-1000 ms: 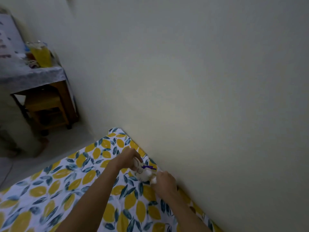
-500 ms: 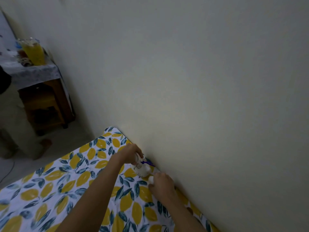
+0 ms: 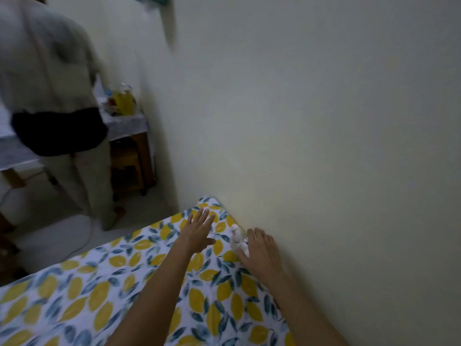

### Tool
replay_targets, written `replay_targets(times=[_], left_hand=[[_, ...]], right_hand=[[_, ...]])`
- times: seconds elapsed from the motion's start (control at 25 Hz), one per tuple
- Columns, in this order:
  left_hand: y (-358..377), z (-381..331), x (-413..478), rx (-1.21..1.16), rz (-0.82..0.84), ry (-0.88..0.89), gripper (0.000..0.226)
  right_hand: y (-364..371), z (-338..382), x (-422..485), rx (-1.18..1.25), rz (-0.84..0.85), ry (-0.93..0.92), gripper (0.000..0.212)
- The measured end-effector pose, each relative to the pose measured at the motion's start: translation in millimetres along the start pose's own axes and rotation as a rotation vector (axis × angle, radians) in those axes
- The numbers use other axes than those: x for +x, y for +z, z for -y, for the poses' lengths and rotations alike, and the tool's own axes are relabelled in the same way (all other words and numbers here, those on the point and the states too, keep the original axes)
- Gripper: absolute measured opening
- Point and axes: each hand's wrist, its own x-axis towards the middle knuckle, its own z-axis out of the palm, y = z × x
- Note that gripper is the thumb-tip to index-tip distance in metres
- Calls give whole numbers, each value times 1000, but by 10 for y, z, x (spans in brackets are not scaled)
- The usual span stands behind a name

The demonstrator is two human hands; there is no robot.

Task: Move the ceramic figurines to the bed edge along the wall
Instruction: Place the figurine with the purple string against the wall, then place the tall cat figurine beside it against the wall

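Figurines (image 3: 239, 239) touch right hand (image 3: 260, 250) beside wall (image 3: 324, 146).

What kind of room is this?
Most likely a small bedroom at home: a bed with a lemon-print sheet lies against a plain wall, and a cloth-covered side table stands nearby, with someone standing beside it.

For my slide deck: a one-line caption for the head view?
Both hands, left hand and right hand, open beside white figurines at the bed edge along the wall.
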Motion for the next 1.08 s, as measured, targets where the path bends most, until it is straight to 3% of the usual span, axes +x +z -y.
replay_targets(times=[0.24, 0.52, 0.76, 0.92, 1.08], left_hand=[[-83, 995, -1831, -80, -83, -359, 78], [-202, 1764, -3986, -79, -150, -644, 78], [136, 2061, -5497, -150, -163, -917, 90], [595, 2170, -6082, -272, -148, -979, 102], [1106, 2408, -6213, -529, -162, -929, 109]], right_hand=[[-506, 1179, -271, 22, 201, -248, 84], [-570, 3087, -939, 0, 303, -615, 91], [-366, 4316, -1601, -63, 386, -909, 92], [-30, 4810, -1965, -48, 450, -1009, 93], [365, 5092, -2217, 41, 513, -997, 89]])
